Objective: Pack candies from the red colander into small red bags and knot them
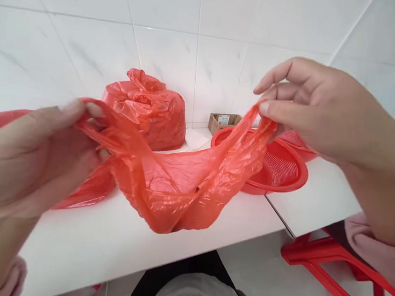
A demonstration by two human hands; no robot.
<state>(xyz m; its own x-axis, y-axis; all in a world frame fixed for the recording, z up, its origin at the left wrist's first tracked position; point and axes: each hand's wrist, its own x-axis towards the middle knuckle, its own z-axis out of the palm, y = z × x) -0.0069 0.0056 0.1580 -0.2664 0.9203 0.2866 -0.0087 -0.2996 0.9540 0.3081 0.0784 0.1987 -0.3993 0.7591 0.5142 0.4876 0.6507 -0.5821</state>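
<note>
"The thin red plastic bag [177, 207]?"
"Above the white table [103, 239]; left hand [29, 163] and right hand [312, 99] pinch its rim between fingers."
"By the back edge?"
"A bulging red plastic sack [165, 118], contents unclear."

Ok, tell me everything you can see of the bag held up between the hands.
The bag is red, thin, shiny and slightly see-through, apparently plastic. It is creased all over, with its top gathered into two twisted ends. The left hand grips one end and the right hand pinches the other, slightly higher. The middle sags between them in front of the white table. Whether anything is inside cannot be told.
</note>
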